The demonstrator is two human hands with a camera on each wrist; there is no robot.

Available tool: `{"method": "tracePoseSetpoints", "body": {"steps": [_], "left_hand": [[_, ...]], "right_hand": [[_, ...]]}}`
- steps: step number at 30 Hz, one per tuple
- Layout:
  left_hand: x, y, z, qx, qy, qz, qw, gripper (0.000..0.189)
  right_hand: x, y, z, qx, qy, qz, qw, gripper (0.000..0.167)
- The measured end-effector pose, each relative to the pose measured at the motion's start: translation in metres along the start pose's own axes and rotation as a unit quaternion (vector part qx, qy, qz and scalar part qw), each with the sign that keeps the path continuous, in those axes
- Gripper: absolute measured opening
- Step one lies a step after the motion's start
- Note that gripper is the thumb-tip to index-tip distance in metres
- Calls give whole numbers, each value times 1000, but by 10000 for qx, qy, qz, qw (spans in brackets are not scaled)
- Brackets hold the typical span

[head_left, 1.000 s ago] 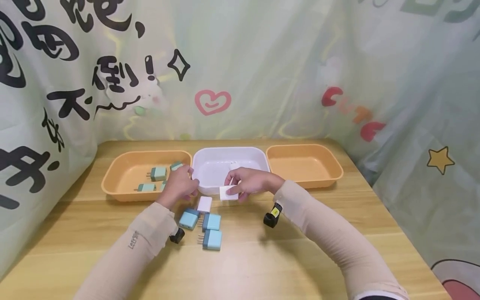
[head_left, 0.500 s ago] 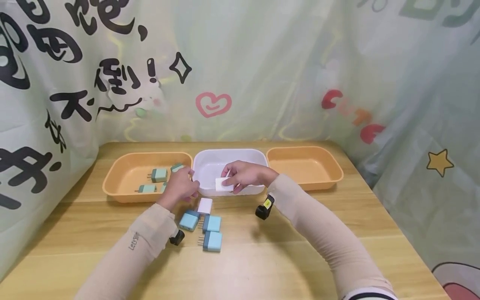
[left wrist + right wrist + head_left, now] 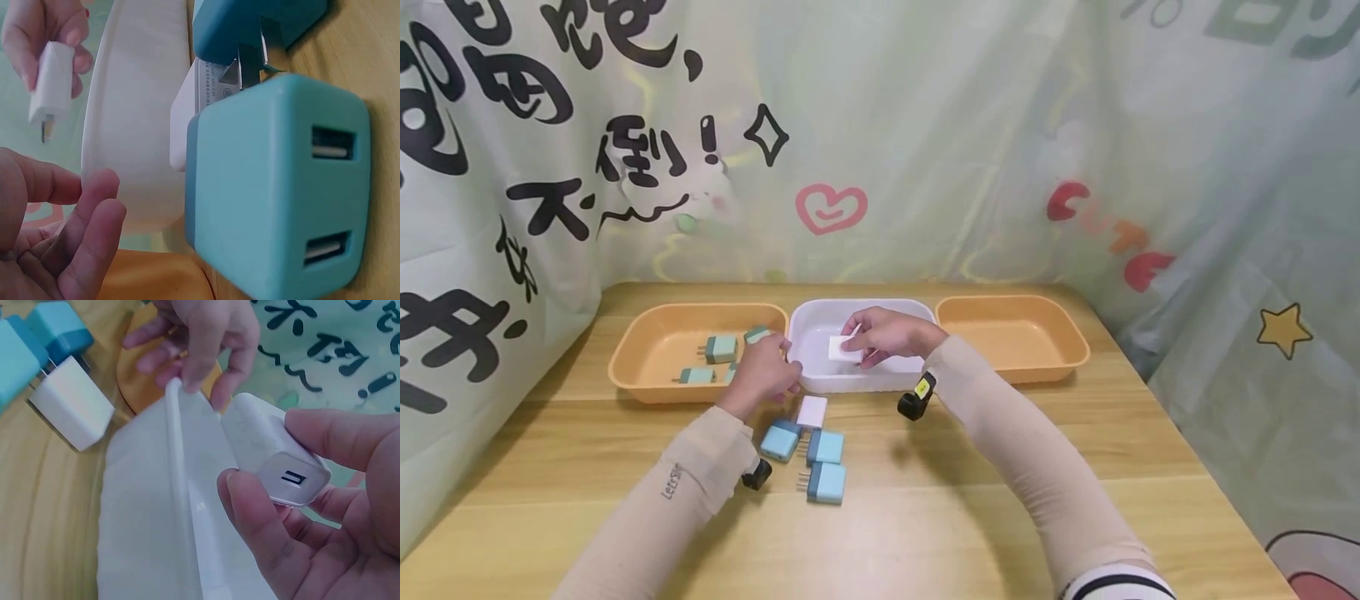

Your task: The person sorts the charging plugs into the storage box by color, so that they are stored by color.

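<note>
My right hand (image 3: 891, 333) pinches a white USB charger (image 3: 275, 450) between thumb and fingers over the white tray (image 3: 857, 384). The charger's USB port faces the right wrist camera; its prongs show in the left wrist view. At the tray's front left corner, my left hand (image 3: 762, 371) pinches the rim with thumb and fingertips. On the table just in front lie another white charger (image 3: 812, 412) and three blue chargers (image 3: 826, 482), prongs showing on some. One blue charger (image 3: 250, 187) fills much of the left wrist view, two USB ports visible.
Left of the white tray stands an orange tray (image 3: 643, 393) with several green chargers (image 3: 722, 349), partly hidden by my left hand. A second orange tray (image 3: 1052, 373) stands to the right. A printed cloth (image 3: 925, 167) hangs behind the table (image 3: 940, 517).
My right hand has carried the white charger forward and slightly left, from the tray's front edge to over its inside. The left hand has stayed at the tray's corner.
</note>
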State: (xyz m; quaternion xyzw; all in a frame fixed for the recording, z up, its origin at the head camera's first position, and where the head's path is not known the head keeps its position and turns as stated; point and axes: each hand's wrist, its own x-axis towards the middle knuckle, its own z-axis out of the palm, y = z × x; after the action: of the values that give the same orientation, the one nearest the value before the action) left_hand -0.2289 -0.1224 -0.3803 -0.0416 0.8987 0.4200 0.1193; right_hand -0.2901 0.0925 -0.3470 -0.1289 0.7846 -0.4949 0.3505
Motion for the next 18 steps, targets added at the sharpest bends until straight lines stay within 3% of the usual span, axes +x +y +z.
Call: {"method": "tracePoseSetpoints", "body": {"steps": [8,18], "left_hand": [[1,-1,0,-31,7,61,10000,43],[0,-2,1,-87,16,2,10000,41]], "right_hand": [[27,7,-12,630,57,280,9976,21],[52,13,-18,886,157,445,9949,15]]}}
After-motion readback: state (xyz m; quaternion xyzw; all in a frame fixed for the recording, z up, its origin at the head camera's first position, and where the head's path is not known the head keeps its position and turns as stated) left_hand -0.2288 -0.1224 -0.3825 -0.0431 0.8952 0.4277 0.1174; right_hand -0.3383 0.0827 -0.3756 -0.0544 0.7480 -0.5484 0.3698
